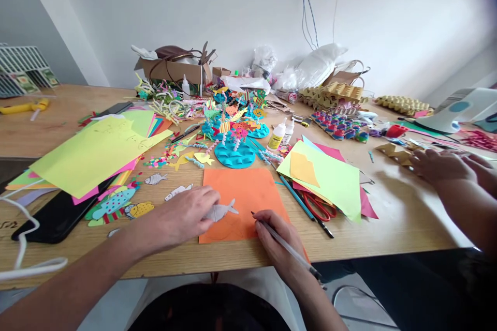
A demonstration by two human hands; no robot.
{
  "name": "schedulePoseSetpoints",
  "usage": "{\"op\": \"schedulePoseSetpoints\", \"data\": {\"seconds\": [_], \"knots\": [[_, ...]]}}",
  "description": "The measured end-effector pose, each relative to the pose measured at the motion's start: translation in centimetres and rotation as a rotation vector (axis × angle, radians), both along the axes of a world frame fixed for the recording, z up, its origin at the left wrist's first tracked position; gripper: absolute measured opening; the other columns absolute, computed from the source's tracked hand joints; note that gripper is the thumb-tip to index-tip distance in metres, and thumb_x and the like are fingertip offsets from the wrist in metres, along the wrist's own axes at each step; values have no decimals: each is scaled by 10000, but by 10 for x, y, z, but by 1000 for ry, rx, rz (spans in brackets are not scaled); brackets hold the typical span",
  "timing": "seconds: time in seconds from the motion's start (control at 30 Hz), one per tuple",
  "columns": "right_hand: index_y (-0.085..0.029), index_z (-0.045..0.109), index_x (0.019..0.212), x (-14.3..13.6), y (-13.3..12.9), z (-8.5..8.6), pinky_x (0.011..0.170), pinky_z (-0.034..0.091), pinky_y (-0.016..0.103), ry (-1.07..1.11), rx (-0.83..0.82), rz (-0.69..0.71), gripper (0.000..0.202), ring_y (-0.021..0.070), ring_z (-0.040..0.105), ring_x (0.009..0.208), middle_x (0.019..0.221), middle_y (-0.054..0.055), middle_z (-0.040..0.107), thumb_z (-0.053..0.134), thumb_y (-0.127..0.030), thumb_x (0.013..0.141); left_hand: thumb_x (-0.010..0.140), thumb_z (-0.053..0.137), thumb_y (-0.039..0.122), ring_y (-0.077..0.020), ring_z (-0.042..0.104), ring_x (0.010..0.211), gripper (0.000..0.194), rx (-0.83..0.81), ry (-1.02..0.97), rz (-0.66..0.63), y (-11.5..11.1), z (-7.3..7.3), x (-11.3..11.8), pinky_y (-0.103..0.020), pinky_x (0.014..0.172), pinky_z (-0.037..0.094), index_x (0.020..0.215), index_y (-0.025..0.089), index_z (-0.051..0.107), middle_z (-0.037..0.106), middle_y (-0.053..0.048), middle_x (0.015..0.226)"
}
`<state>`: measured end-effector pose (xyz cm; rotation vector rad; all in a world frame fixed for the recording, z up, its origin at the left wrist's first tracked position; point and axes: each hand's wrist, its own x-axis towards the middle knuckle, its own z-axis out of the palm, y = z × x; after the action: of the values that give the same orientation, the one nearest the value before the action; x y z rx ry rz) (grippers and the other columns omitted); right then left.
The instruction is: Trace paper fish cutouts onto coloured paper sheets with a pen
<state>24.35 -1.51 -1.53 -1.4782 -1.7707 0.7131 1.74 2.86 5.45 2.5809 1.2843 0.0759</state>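
Observation:
An orange sheet (248,191) lies on the wooden table in front of me. My left hand (190,212) is closed on a grey paper fish (224,211) at the sheet's left part, its tail pointing right. Held between the fingers of my right hand (279,240) is a pen (285,244), its tip over the orange sheet. Faint curved lines show on the sheet near its lower edge. Left of the sheet lie more paper fish: two white ones (156,179) (178,191), a yellow one (142,209) and a blue dotted one (114,202).
Coloured sheets (89,150) cover a black tablet-like object at left. Green paper (341,181), red scissors (319,207) and a blue pencil (297,196) lie right. Behind are a blue disc with fish (235,154) and glue bottles (277,136). Another person's hands (442,165) work at far right.

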Motion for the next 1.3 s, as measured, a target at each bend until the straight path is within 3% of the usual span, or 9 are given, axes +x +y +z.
{"op": "schedulePoseSetpoints", "data": {"seconds": [0.1,0.27,0.4,0.7,0.83,0.97,1.07,1.2,1.3], "knots": [[-216,570,900,0,0,1,578,429,228,4,-3,4,144,144,596,678,772,-2,655,447,-289,887,914,385,308,-206,597,809,211,20,-56,52,5,3,-16,-303,687,429,941,196,562,623,-29,897],[-214,575,897,2,-2,3,570,431,216,36,24,14,142,135,593,663,761,-3,648,450,-282,886,854,429,283,-241,582,976,260,75,-32,120,3,-4,-60,-326,797,438,1072,220,555,629,-47,1076],[-211,575,883,4,-6,5,525,415,204,44,70,59,129,117,563,574,670,-21,610,459,-269,886,835,443,290,-243,589,979,285,13,20,160,-3,-11,-91,-342,828,450,1085,231,566,635,-44,1110],[-213,568,887,1,-9,21,521,438,182,-50,241,136,101,109,601,567,667,-25,631,468,-219,889,824,486,282,-240,577,1056,280,-103,28,167,-17,-22,-84,-341,886,441,1082,247,587,628,-40,1147],[-215,565,909,5,-9,24,542,465,176,-102,291,157,89,113,635,599,715,-14,668,479,-203,887,835,467,349,-256,549,1075,300,-2,27,234,-9,-10,-110,-353,906,422,1089,241,584,618,-50,1157],[-225,569,928,16,-13,23,576,490,172,-142,335,155,86,124,668,659,768,-6,694,499,-207,881,832,442,329,-240,608,869,249,-115,113,282,-9,0,-142,-327,747,464,995,248,611,660,-34,978],[-226,575,936,23,-15,23,574,500,167,-160,337,164,93,126,676,658,758,-8,699,500,-217,881,806,498,336,-244,607,897,242,-209,152,255,-20,-4,-152,-327,764,465,1004,266,620,654,-26,998],[-220,583,929,23,-15,24,575,510,177,-180,311,178,101,140,683,663,753,5,705,493,-230,885,757,552,289,-273,572,1025,314,-170,218,298,-35,-14,-147,-367,861,444,1064,249,606,619,-56,1104],[-220,587,918,20,-13,23,569,513,186,-190,308,186,103,150,686,664,766,17,713,492,-239,883,735,514,213,-275,600,923,243,-102,271,333,-40,-16,-136,-371,782,468,954,204,618,633,-79,990]]}}
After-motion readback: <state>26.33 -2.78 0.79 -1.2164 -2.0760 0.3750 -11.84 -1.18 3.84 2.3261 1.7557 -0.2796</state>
